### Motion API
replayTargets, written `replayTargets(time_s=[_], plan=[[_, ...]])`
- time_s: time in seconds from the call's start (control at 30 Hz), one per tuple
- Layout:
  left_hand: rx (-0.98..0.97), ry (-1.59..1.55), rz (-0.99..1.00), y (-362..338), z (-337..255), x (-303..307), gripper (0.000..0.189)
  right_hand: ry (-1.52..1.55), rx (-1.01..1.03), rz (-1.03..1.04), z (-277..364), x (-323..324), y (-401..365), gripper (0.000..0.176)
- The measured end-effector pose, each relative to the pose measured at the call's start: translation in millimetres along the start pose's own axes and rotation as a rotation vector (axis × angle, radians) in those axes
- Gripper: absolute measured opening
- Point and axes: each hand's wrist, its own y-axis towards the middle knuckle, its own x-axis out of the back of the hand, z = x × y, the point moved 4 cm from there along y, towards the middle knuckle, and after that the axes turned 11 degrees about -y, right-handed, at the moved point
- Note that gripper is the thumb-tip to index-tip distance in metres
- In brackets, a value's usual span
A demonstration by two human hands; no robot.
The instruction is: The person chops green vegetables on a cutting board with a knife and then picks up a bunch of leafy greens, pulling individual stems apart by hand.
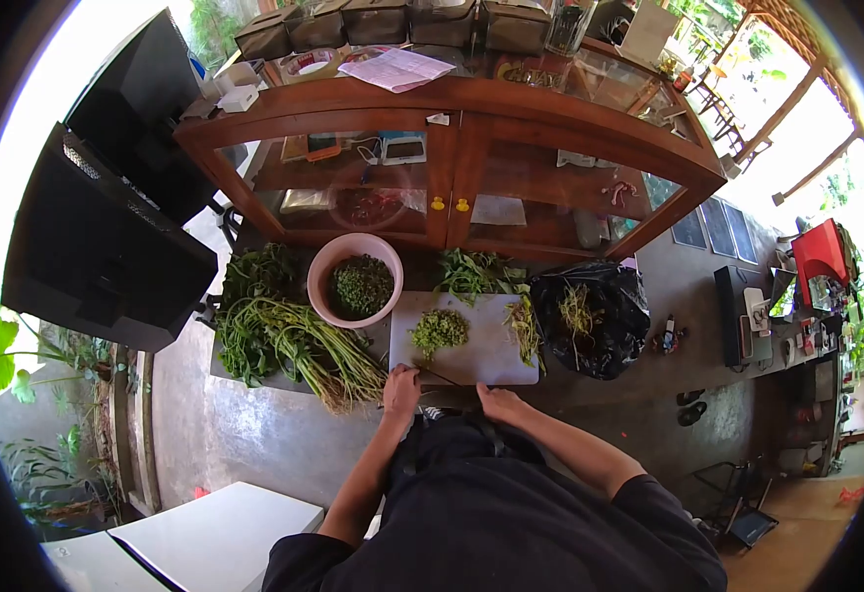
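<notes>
At the front left corner of the white cutting board (496, 340), my left hand (402, 387) is closed, and a thin dark object (439, 376), like a knife, lies beside its fingertips. My right hand (499, 403) touches the board's front edge with its fingers closed; what is in them, if anything, is hidden. Chopped green pieces (439, 333) form a pile on the board's left half. Leafy scraps (525, 331) lie along its right edge. Behind and left stands a pink bowl (316, 286) holding chopped greens (361, 286). Long-stemmed greens (304, 340) spread left of the board.
A black plastic bag (610, 350) with plant scraps is right of the board, and more leaves (471, 274) lie behind it. A wooden glass-door cabinet (447, 183) backs the table. A small bottle (669, 335) stands farther right. Black speakers (102, 252) are at the left.
</notes>
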Motion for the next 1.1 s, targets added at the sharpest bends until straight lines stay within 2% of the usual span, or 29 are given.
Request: replayTargets(time_s=[0.07,0.2,0.5,0.57,0.7,0.8,0.87,0.9,1.1], plan=[[0.019,-0.011,-0.011,-1,-2,0,0.016,0.012,-0.001,-0.022,8,-6,12,0.04],[0.054,-0.023,-0.047,-1,-1,1,0.015,0.038,0.068,-0.027,15,-8,18,0.052],[0.014,-0.022,-0.04,-2,1,1,0.015,-0.054,-0.005,0.058,-10,-10,-1,0.039],[0.006,-0.02,-0.032,-3,1,0,0.014,-0.023,0.022,-0.047,-3,-18,10,0.038],[0.0,0.002,-0.026,-5,-1,-1,0.015,0.049,0.046,-0.067,14,-16,19,0.037],[0.013,0.004,-0.021,-5,0,-1,0.015,0.026,0.065,-0.057,18,2,8,0.038],[0.024,-0.001,-0.016,-5,-1,0,0.015,0.003,-0.028,-0.088,14,12,-3,0.041],[0.03,-0.007,-0.01,-6,0,0,0.015,-0.026,-0.005,-0.161,11,13,-6,0.04],[0.016,-0.001,-0.032,-6,0,-1,0.016,-0.132,0.032,-0.239,-1,18,-24,0.035]])
